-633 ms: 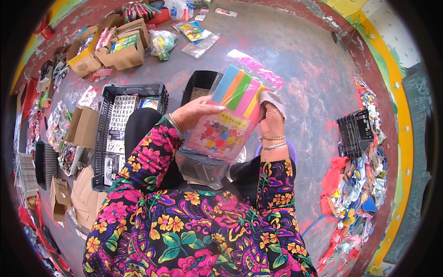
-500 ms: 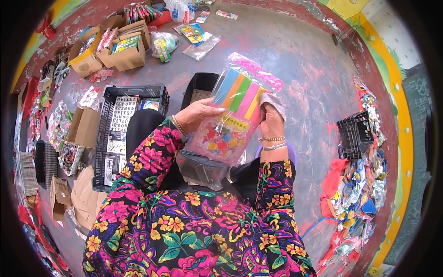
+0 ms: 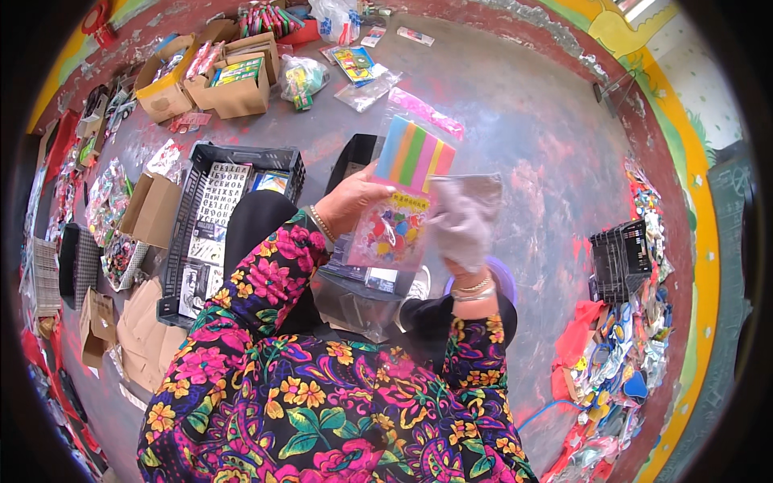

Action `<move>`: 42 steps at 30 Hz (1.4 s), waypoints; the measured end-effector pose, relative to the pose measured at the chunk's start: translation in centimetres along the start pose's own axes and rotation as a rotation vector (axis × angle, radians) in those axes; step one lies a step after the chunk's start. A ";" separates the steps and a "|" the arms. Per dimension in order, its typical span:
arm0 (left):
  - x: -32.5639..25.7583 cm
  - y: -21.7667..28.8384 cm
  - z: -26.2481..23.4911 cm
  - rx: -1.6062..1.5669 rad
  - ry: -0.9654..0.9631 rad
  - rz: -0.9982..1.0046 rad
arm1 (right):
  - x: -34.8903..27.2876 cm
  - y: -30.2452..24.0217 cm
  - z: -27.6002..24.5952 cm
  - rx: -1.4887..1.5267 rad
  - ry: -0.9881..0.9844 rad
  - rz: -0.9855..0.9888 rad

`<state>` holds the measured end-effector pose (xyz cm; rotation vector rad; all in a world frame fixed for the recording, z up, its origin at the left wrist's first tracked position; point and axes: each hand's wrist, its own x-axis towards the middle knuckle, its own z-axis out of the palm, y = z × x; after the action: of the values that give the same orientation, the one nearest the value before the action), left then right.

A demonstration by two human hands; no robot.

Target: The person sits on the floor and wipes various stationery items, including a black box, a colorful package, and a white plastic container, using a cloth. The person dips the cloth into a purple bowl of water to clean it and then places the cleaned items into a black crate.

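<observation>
Right of the crate (image 3: 278,158), my left hand (image 3: 348,201) pinches a packet (image 3: 390,229) pointing lengthwise away; my right hand (image 3: 460,267) clutches overlapping cloth (image 3: 469,211).

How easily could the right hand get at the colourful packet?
Probably easily, yes: the right hand is close beside the colourful packet, though the grey cloth covers its fingers.
</observation>
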<state>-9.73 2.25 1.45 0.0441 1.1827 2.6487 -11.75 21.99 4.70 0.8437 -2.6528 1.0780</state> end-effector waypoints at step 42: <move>-0.5 1.4 -0.9 -0.393 0.164 0.021 | 0.6 4.5 -3.1 0.125 0.149 0.004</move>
<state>-9.61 0.61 1.94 -0.2349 0.6839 2.8967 -14.97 26.47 4.46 0.7486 -2.4880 1.2658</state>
